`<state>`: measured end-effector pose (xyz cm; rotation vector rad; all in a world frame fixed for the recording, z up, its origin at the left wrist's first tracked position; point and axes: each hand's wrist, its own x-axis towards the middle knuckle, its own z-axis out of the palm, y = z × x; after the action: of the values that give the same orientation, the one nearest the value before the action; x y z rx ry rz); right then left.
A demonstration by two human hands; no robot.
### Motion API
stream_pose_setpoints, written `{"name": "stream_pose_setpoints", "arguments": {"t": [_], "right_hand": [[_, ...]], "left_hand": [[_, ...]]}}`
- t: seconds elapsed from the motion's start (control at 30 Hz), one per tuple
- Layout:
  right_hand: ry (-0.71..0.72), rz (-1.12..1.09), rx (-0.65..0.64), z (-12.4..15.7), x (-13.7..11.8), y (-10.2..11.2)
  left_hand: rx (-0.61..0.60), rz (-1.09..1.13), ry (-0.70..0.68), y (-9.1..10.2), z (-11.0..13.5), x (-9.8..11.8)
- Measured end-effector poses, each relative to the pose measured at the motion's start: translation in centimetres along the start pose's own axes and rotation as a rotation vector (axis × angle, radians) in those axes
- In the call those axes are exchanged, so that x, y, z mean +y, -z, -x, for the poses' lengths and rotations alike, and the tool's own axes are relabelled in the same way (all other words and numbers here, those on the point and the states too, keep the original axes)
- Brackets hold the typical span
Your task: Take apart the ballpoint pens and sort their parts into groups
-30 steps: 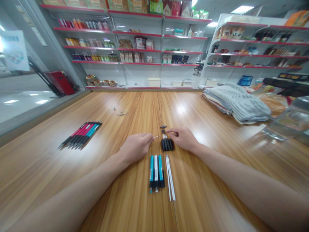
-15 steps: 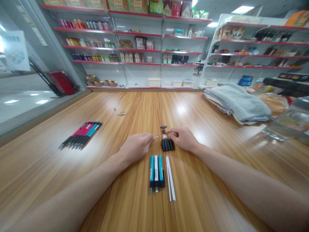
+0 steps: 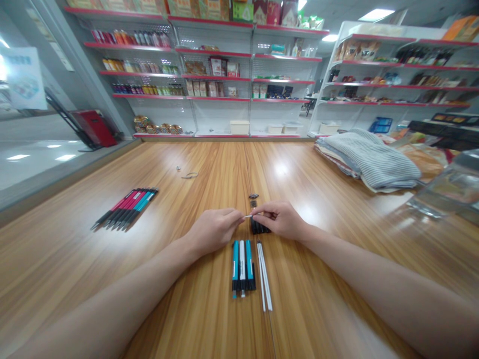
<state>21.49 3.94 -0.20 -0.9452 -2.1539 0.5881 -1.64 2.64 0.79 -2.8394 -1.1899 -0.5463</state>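
Note:
My left hand (image 3: 215, 228) is closed in a pinch around a thin white pen refill (image 3: 247, 216), whose tip points right. Opposite it, my right hand (image 3: 283, 219) pinches at that tip; anything small between its fingertips is too tiny to make out. Under the right fingers lie several black pen grips (image 3: 259, 227), partly covered. Just beyond them are small dark springs (image 3: 253, 203) and a little pile of dark parts (image 3: 253, 196). Nearer to me rest blue and white pen barrels (image 3: 242, 262) with black clips, beside several loose white refills (image 3: 265, 279).
On the left of the wooden table (image 3: 194, 309) lies a row of red and blue pens (image 3: 127, 207). A rubber band (image 3: 189, 175) and a small metallic bit (image 3: 177, 168) sit farther back. Folded cloths (image 3: 370, 157) and a clear container (image 3: 445, 187) stand at right.
My right hand has come back from the springs to the refill's tip, with thumb and finger now pinched there. My left hand has shifted slightly right with the refill.

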Motion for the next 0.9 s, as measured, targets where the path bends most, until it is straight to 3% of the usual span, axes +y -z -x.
{"name": "stream_pose_setpoints", "arguments": {"t": [0.17, 0.3, 0.63, 0.77, 0.83, 0.9], "right_hand": [[0.019, -0.052, 0.031, 0.1, -0.2, -0.1], [-0.063, -0.161, 0.104, 0.0, -0.1, 0.0], [-0.35, -0.8, 0.359, -1.2, 1.8, 0.9], [-0.442, -0.948, 0.416, -1.6, 2.2, 1.4], [-0.486, -0.993, 0.372, -1.7, 2.3, 2.0], [-0.51, -1.012, 0.195, -1.7, 2.3, 2.6]], "left_hand": [[0.005, 0.018, -0.03, -0.1, 0.1, -0.1], [0.027, 0.023, -0.03, -0.2, -0.1, -0.1], [0.037, 0.0, -0.01, -0.3, 0.1, -0.2], [0.042, 0.004, -0.018, -0.2, 0.2, -0.3], [0.047, 0.01, -0.023, -0.2, 0.2, -0.3], [0.046, 0.007, -0.025, -0.2, 0.2, -0.3]]}}
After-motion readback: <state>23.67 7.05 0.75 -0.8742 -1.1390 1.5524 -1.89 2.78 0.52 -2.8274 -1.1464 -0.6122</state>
